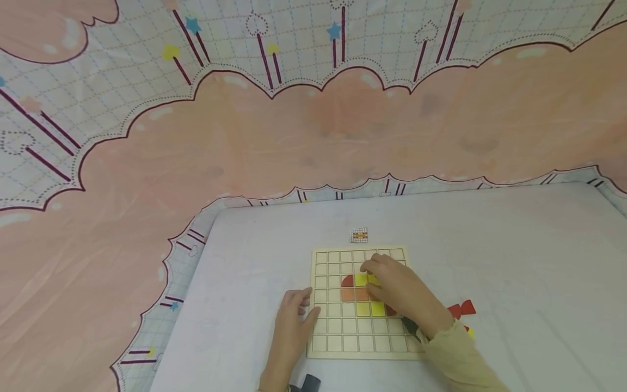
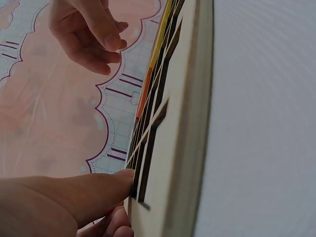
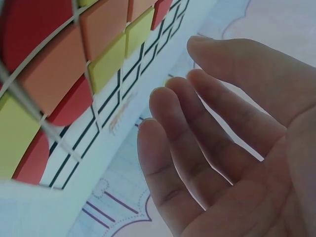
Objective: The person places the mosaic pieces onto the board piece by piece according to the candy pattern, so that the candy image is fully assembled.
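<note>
A pale wooden grid board (image 1: 335, 344) lies on the white table, with red, orange and yellow tiles in its middle cells. Those include a red quarter-round tile (image 1: 347, 281), orange square tiles (image 1: 348, 294) and yellow square tiles (image 1: 363, 309). My left hand (image 1: 291, 321) rests at the board's left edge, its thumb touching the rim in the left wrist view. Over the tiles is my right hand (image 1: 401, 288), covering part of the pattern. The right wrist view shows its fingers (image 3: 165, 111) loosely bent, apart from the tiles, and holding nothing.
Behind the board lies a small printed card (image 1: 359, 235) with a gridded picture. Loose red tiles (image 1: 467, 307) and a bit of yellow lie to the right, partly hidden by the right sleeve (image 1: 455, 348). A patterned cloth (image 1: 303, 136) hangs behind the table.
</note>
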`<state>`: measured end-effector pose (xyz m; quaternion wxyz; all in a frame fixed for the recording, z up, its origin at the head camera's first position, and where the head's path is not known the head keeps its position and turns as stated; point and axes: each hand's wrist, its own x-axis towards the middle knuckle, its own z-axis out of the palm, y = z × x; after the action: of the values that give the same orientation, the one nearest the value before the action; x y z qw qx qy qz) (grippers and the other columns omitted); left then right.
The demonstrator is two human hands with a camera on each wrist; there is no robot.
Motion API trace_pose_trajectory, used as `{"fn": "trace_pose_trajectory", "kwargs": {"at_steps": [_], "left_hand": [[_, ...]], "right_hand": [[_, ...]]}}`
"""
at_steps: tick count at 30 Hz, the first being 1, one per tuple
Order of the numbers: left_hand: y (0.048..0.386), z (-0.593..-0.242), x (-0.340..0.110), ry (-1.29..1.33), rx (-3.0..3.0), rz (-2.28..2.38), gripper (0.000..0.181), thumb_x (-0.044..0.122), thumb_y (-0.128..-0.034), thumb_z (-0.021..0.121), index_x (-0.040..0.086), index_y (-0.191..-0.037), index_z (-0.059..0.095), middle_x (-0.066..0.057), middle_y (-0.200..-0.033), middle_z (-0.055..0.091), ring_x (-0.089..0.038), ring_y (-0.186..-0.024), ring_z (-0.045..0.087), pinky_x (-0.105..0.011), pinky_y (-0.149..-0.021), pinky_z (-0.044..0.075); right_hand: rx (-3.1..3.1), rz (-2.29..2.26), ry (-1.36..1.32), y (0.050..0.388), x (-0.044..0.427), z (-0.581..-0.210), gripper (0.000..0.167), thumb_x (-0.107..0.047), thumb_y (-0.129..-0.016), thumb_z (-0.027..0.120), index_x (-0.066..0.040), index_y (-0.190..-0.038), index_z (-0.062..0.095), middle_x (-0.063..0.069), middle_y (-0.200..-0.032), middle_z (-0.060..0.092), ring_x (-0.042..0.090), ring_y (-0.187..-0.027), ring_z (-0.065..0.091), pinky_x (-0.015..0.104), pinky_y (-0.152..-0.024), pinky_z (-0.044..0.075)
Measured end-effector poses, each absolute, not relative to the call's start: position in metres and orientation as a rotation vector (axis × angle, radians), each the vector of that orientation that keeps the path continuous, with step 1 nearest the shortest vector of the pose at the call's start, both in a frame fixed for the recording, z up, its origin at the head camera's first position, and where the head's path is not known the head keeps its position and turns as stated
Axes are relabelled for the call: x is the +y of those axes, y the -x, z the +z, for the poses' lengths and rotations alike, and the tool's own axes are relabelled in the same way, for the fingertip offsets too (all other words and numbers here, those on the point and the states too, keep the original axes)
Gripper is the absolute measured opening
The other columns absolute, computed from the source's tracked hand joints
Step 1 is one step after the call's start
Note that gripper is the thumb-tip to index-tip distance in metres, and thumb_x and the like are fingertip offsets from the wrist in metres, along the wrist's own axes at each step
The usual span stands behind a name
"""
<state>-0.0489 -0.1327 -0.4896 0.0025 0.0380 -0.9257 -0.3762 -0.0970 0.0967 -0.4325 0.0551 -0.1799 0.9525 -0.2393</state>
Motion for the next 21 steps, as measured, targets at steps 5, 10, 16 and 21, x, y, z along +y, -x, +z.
{"fn": "trace_pose_trajectory", "kwargs": {"at_steps": [5,10,16,21], "left_hand": [[0.049,-0.49,-0.133,-0.133,-2.909,-1.2,0.043,0.012,-0.0876,0.074,0.006,-0.128,0.062,0.0,-0.11,0.058,-0.01,-0.093,0.054,-0.028,-0.082,0.051],[0.049,-0.49,-0.133,-0.136,-2.908,-1.209,0.043,0.012,-0.0873,0.075,0.006,-0.128,0.062,0.0,-0.11,0.058,-0.01,-0.094,0.054,-0.027,-0.082,0.052],[0.049,-0.489,-0.133,-0.133,-2.906,-1.215,0.043,0.011,-0.0874,0.074,0.005,-0.128,0.062,0.0,-0.11,0.057,-0.01,-0.094,0.054,-0.027,-0.082,0.051],[0.049,-0.49,-0.133,-0.132,-2.909,-1.211,0.043,0.012,-0.0877,0.074,0.006,-0.128,0.062,0.0,-0.11,0.057,-0.01,-0.094,0.053,-0.027,-0.082,0.051]], "right_hand": [[2.913,-0.725,0.602,0.09,0.109,-0.43,0.028,-0.008,-0.085,0.076,-0.005,-0.111,0.068,0.003,-0.104,0.065,0.018,-0.093,0.059,0.037,-0.084,0.055],[2.945,-0.685,0.614,0.085,0.121,-0.425,0.026,-0.008,-0.084,0.076,-0.006,-0.109,0.069,0.004,-0.103,0.065,0.019,-0.095,0.059,0.038,-0.085,0.055],[2.945,-0.638,0.621,0.079,0.132,-0.421,0.029,-0.014,-0.083,0.081,-0.007,-0.108,0.069,0.003,-0.103,0.065,0.021,-0.098,0.06,0.039,-0.088,0.056],[2.949,-0.569,0.592,0.074,0.142,-0.424,0.031,-0.015,-0.082,0.081,-0.007,-0.11,0.07,0.004,-0.103,0.065,0.021,-0.098,0.06,0.039,-0.085,0.057]]}}
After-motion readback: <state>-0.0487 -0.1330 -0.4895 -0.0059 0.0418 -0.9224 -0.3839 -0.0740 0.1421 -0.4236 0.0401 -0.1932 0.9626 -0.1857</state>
